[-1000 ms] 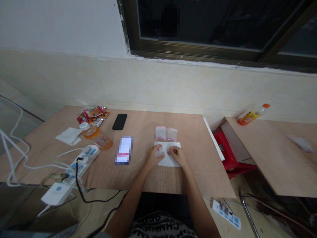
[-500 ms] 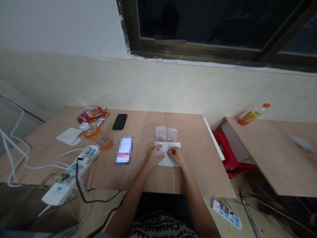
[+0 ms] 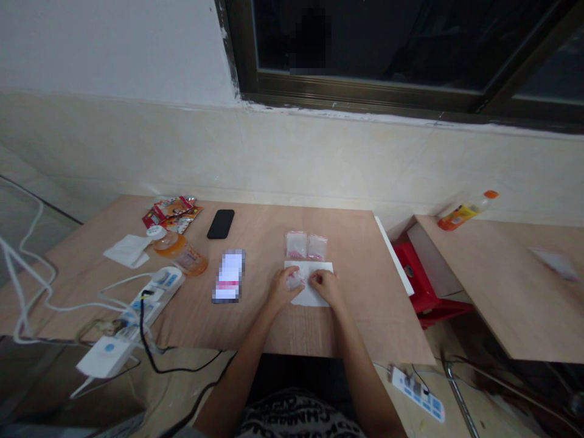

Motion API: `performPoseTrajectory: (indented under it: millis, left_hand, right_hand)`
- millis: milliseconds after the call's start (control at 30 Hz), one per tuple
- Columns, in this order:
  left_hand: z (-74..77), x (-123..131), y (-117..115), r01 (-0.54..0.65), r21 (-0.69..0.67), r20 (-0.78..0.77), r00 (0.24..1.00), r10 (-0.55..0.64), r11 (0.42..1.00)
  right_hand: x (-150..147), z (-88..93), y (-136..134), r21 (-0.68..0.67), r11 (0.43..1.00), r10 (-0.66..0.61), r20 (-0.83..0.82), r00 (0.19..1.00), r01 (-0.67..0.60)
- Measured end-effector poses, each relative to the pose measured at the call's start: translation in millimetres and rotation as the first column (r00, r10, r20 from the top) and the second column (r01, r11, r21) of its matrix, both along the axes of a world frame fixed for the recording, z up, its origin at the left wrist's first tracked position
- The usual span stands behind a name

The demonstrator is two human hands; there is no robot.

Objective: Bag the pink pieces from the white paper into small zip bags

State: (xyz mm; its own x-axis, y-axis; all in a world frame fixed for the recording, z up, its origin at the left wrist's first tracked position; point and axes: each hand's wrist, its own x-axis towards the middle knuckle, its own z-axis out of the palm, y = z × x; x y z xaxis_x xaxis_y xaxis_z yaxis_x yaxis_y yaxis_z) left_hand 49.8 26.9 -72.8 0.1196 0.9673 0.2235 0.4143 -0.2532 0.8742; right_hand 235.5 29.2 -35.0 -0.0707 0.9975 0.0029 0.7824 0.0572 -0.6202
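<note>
A white sheet of paper (image 3: 314,298) lies on the wooden table (image 3: 301,331), with both my hands over it. The thumb and fingers of my left hand (image 3: 283,290) are curved around a small clear plastic bag (image 3: 294,280) at the sheet's left side. My right hand (image 3: 326,286) has its fingertips pinched together just right of that bag; whatever they hold is too small to make out. Beyond the sheet lie two small clear bags side by side, the left one (image 3: 296,243) and the right one (image 3: 317,247), both with pinkish bits inside.
Left of my hands lie a lit phone (image 3: 229,277), a black phone (image 3: 221,224), an orange drink bottle (image 3: 180,252), snack packets (image 3: 173,213), a tissue (image 3: 129,251) and a power strip (image 3: 155,298) with cables. Rightward, a red stool (image 3: 413,274) stands beside another table (image 3: 524,274) holding a bottle (image 3: 465,211).
</note>
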Motion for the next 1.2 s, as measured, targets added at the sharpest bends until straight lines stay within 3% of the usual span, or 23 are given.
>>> performPoseTrajectory:
  millis: [633, 867, 1200]
  left_hand:
    - [3.6, 0.2, -0.2, -0.009, 0.027, -0.021, 1.000, 0.010, 1.000]
    - [-1.9, 0.3, 1.6, -0.003, 0.027, -0.008, 1.000, 0.003, 1.000]
    - [1.2, 1.1, 0.0, -0.009, -0.030, 0.016, 1.000, 0.010, 1.000]
  right_hand:
    - [2.0, -4.9, 1.8, 0.000, 1.000, 0.029, 0.008, 1.000, -0.029]
    - [1.8, -6.3, 2.5, 0.007, 1.000, 0.023, -0.001, 1.000, -0.023]
    - [-3.4, -9.0, 6.3, -0.002, 1.000, -0.010, -0.265, 0.964, 0.010]
